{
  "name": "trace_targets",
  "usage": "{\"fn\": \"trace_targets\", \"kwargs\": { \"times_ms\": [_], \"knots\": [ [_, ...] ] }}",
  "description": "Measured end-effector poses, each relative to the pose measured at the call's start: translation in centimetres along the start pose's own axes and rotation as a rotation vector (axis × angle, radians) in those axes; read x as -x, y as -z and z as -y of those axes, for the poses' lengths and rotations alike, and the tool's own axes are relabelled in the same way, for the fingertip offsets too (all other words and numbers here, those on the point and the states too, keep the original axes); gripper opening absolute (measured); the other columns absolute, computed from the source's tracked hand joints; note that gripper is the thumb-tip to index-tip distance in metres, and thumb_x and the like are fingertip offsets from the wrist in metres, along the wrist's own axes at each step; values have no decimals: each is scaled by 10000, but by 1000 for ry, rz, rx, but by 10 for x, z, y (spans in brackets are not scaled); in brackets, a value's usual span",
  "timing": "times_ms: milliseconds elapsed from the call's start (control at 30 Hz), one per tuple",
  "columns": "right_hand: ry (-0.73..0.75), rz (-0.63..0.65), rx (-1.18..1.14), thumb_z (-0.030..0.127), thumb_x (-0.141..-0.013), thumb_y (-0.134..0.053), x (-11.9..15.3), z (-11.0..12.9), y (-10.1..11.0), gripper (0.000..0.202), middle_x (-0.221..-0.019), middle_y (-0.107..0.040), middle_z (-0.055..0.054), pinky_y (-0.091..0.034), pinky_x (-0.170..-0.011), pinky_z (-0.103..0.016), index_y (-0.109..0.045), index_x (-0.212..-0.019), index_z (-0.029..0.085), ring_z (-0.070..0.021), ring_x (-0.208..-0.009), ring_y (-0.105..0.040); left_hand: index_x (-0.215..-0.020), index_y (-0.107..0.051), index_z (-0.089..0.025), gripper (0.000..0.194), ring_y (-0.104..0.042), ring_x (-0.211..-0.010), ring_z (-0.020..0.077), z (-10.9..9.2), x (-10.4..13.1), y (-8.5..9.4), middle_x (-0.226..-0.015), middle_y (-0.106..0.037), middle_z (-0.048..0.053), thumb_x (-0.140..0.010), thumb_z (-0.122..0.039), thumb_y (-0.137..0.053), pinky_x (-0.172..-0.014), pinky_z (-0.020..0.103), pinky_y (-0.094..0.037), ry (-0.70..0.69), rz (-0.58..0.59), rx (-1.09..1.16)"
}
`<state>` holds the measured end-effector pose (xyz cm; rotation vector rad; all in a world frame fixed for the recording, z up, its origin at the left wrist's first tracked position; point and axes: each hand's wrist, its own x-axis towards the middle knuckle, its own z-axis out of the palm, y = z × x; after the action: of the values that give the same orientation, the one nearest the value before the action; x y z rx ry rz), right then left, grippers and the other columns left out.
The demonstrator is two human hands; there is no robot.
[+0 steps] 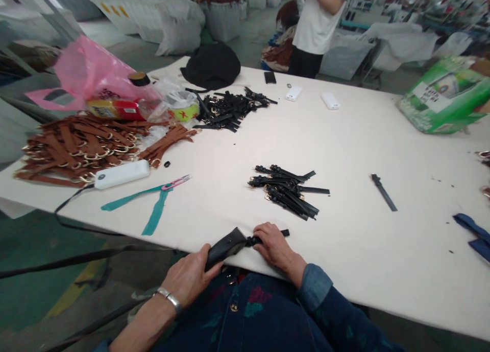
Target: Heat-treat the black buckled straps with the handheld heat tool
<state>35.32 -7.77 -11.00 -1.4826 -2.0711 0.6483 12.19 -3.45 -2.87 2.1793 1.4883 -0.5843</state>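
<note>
My left hand point(191, 273) is wrapped round a black handheld tool point(226, 247) with a wide, flared end, held at the table's front edge. Its flared end meets a short black strap point(285, 233), which my right hand point(273, 243) presses with closed fingers against the table. The strap's tail sticks out to the right of my fingers; its middle is hidden under them. Just beyond my hands lies a pile of black buckled straps point(287, 188). A single black strap point(384, 192) rests apart on the right.
At left are thread snips point(176, 182) with teal cloth strips, a white power bank point(122, 174) with a cable, and brown straps point(76, 142). Further back lie more black straps point(229, 107) and a black cap point(211, 66). A green bag point(440, 96) stands right; a person point(317, 25) stands beyond.
</note>
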Motion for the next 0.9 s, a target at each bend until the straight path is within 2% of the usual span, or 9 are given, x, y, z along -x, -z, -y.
{"fn": "trace_targets", "kwargs": {
  "times_ms": [200,333,433,600,667,700,767,833,900],
  "knots": [
    [-76,28,114,291,-787,-502,7,12,0,182,-931,-515,-64,-387,-762,-339,-512,-938,189,-195,-878,-451,-1035,-450,-219,448,-612,-750,242,7,-1,-11,-789,-653,83,-760,-547,-316,-612,304,-407,8,-43,11],
    [-173,-83,120,305,-795,-482,25,1,19,199,-881,-533,-41,-417,-709,-314,-511,-974,223,-193,-828,-487,-1023,-460,-224,448,-613,-740,236,5,4,-11,-769,-653,72,-764,-551,-297,-618,307,-409,-3,-46,30],
    [-272,-267,196,329,-812,-450,52,-35,61,214,-918,-544,-50,-422,-741,-326,-509,-993,232,-200,-859,-506,-1006,-469,-229,433,-613,-742,231,4,8,-10,-761,-654,63,-761,-548,-306,-631,308,-411,-3,-50,46],
    [-508,-627,529,415,-792,-440,104,-116,166,335,-924,-553,-95,-378,-777,-380,-535,-1006,176,-235,-907,-486,-1024,-470,-232,443,-612,-761,231,5,10,-11,-782,-657,67,-756,-549,-318,-640,309,-412,19,-54,59],
    [-641,-769,691,455,-754,-477,109,-131,193,433,-1020,-526,-137,-336,-789,-426,-523,-1067,159,-285,-984,-429,-1046,-463,-227,461,-612,-767,230,5,10,-12,-794,-657,73,-754,-553,-317,-641,305,-410,25,-58,59],
    [-693,-806,723,459,-748,-483,104,-132,199,467,-1053,-514,-152,-322,-793,-435,-509,-1100,153,-295,-1002,-411,-1050,-461,-226,466,-612,-767,229,6,11,-12,-796,-657,74,-755,-555,-315,-640,303,-409,27,-59,59],
    [-713,-732,659,428,-778,-448,82,-125,193,458,-1008,-541,-149,-333,-781,-407,-488,-1137,146,-258,-934,-452,-1052,-459,-226,469,-612,-763,229,5,11,-13,-799,-658,76,-755,-558,-312,-635,300,-408,28,-62,64],
    [-648,-566,504,369,-819,-395,45,-111,169,408,-882,-588,-93,-375,-743,-319,-467,-1159,156,-177,-800,-509,-1040,-464,-228,462,-613,-754,224,4,12,-13,-792,-658,72,-756,-558,-310,-628,293,-406,20,-57,71],
    [-596,-477,463,383,-773,-477,4,-96,137,333,-819,-604,-19,-393,-703,-255,-533,-1071,245,-144,-771,-528,-1029,-469,-228,451,-614,-753,219,3,12,-14,-788,-658,67,-759,-553,-311,-632,288,-404,-2,-58,74]
  ]
}}
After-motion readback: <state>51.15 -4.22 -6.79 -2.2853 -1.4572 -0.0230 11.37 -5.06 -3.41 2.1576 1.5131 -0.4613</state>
